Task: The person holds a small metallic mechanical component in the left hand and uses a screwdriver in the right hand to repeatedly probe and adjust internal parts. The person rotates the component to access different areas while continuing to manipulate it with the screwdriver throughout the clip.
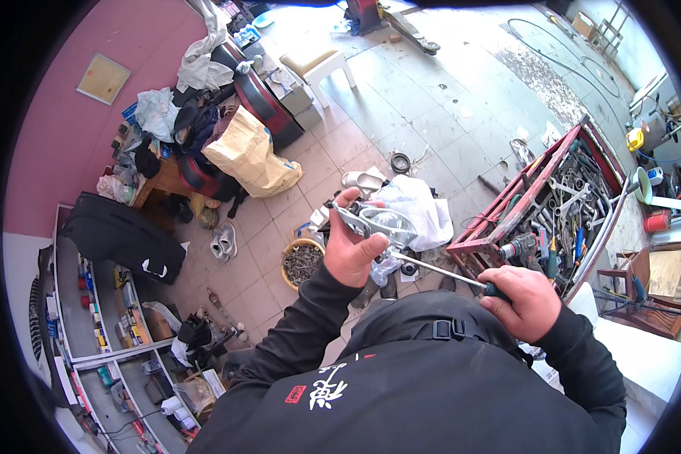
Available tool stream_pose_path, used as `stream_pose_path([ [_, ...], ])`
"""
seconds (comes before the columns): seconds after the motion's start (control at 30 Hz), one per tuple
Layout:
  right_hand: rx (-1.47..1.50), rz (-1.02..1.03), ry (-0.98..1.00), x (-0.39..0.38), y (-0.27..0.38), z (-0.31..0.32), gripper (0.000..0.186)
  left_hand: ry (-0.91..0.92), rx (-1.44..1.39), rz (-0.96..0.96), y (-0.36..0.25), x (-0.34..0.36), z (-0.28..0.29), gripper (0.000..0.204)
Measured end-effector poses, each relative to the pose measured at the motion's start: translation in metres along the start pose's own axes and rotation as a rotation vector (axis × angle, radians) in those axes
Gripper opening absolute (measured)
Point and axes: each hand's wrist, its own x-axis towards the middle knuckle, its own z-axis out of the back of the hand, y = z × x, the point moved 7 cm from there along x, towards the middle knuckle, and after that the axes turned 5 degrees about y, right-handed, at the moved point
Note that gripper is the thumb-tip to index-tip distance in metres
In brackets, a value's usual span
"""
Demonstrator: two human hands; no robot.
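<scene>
My left hand [349, 253] is closed around a silvery metal part [352, 220], held up in front of my body with the thumb along its near side. A rounded, glassy-looking piece [392, 222] shows beside it; whether the two are joined I cannot tell. My right hand [528, 304] grips the dark handle of a long-shafted screwdriver [448, 273]. Its shaft slants up and left toward the metal part, and its tip ends close to my left thumb. Contact between tip and part is too small to make out. White plastic bags [425, 212] lie on the floor beyond.
A red metal tool tray [486, 231] full of wrenches stands at right. A round tub of bolts [286, 274] sits left of my left hand. Farther left are a tan sack [253, 155], grey shoes [224, 242] and shelves [91, 362]. A white stool [327, 74] stands at the back.
</scene>
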Motion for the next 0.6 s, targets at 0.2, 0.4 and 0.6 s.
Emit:
stream_pose_path([
  [0.2,-0.095,-0.030,0.182,-0.012,0.010,0.011,0.035,-0.067,0.098,0.350,0.035,-0.051,0.002,0.098],
  [0.4,-0.047,-0.055,0.301,-0.011,0.005,0.009,0.031,0.196,-0.002,0.486,0.052,-0.058,0.018,0.102],
  [0.6,0.018,-0.063,0.340,-0.007,-0.004,0.002,0.031,0.351,-0.069,0.455,0.056,-0.046,0.032,0.084],
])
